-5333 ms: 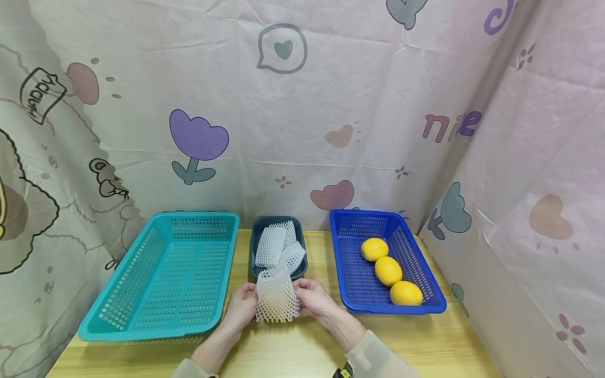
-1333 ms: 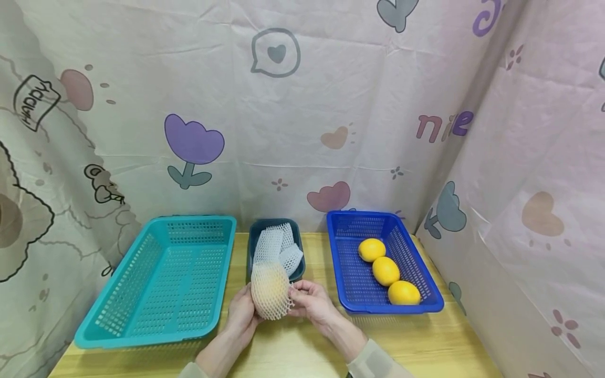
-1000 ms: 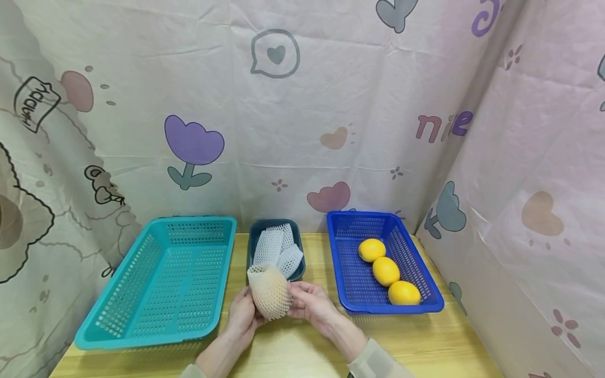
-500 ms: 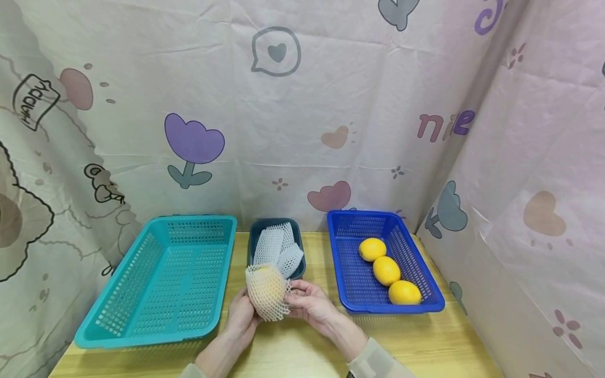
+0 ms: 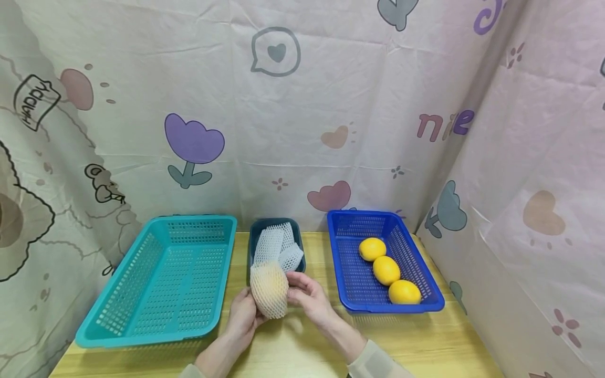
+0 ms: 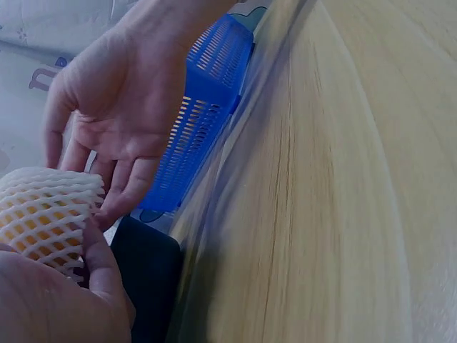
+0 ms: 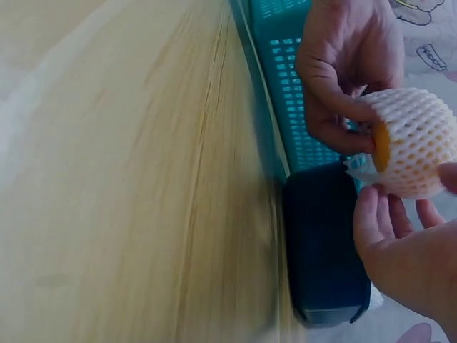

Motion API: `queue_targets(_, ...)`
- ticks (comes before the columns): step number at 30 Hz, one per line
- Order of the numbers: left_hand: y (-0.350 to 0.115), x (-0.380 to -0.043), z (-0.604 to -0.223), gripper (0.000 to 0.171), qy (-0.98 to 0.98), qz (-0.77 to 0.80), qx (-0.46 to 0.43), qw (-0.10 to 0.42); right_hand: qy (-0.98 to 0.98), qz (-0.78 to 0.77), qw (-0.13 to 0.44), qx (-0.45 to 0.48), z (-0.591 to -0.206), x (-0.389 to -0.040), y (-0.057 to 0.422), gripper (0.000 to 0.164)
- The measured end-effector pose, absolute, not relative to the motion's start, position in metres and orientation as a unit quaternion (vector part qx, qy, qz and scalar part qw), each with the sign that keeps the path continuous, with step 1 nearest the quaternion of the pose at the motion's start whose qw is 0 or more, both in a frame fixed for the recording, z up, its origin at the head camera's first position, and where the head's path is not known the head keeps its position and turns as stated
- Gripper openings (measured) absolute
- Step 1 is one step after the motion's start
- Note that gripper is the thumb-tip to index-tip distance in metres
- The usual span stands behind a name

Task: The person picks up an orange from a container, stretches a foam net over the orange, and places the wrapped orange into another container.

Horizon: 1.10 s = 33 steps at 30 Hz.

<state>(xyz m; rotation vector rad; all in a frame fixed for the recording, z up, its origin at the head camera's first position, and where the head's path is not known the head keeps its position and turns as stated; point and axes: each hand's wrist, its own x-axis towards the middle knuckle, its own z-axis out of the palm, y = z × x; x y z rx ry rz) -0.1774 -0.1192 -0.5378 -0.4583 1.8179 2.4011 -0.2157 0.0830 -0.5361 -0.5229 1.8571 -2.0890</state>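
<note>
A yellow lemon [image 7: 383, 146] sits inside a white foam net sleeve [image 5: 269, 290], its bare end showing at the sleeve's mouth in the right wrist view. My left hand [image 5: 242, 316] grips the wrapped fruit from the left and below, thumb and fingers at the sleeve's open end. My right hand [image 5: 309, 297] is at the other side with fingers spread and loosely bent, fingertips right at the netting [image 6: 50, 211]. Behind the hands, a small dark teal basket [image 5: 252, 247] holds several more foam net sleeves [image 5: 270, 244].
To the left stands a large turquoise basket [image 5: 177, 283] with nothing in it. On the right, a blue basket [image 5: 347, 283] holds three lemons [image 5: 386, 271]. All stand on a wooden table [image 5: 293, 352] before a patterned curtain [image 5: 283, 105].
Over the last seconds the sleeve has come to fit round the lemon, and both have turned in the left hand. The right hand's fingers have loosened from the sleeve's edge and spread.
</note>
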Motion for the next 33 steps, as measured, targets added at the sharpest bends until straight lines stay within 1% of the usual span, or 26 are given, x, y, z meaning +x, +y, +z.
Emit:
queue_targets(7, -0.111, -0.174, -0.53, 0.048, 0.626, 0.765, -0.146, 0.041, 0.666, -0.705, 0.117, -0.212, -0.534, -0.213, 0.081, 0.072)
queue_targets(10, -0.108, -0.172, -0.526, 0.047, 0.629, 0.764, -0.141, 0.042, 0.673, -0.702, 0.113, -0.204, -0.534, -0.212, 0.079, 0.067)
queue_targets(13, -0.107, -0.169, -0.522, 0.049, 0.641, 0.754, -0.138, 0.036, 0.657, -0.723, 0.135, -0.167, -0.531, -0.211, 0.078, 0.059)
queue_targets(18, -0.11, -0.165, -0.513, 0.055, 0.695, 0.71, -0.112, 0.006, 0.58, -0.779, 0.203, -0.125, -0.527, -0.211, 0.079, 0.064)
queue_targets(21, -0.111, -0.163, -0.506, 0.054, 0.705, 0.706, -0.07, 0.002, 0.552, -0.794, 0.23, -0.105, -0.525, -0.211, 0.08, 0.06)
queue_targets(23, -0.111, -0.162, -0.501, 0.053, 0.703, 0.71, -0.035, 0.01, 0.541, -0.801, 0.239, -0.091, -0.524, -0.211, 0.08, 0.054)
queue_targets(26, -0.11, -0.161, -0.498, 0.054, 0.706, 0.708, 0.003, 0.019, 0.526, -0.809, 0.246, -0.09, -0.523, -0.21, 0.08, 0.051)
queue_targets(31, -0.109, -0.16, -0.496, 0.066, 0.714, 0.7, 0.015, 0.03, 0.51, -0.817, 0.247, -0.103, -0.522, -0.208, 0.078, 0.055)
queue_targets(33, -0.108, -0.161, -0.494, 0.067, 0.716, 0.697, 0.014, 0.035, 0.511, -0.817, 0.246, -0.105, -0.522, -0.208, 0.077, 0.058)
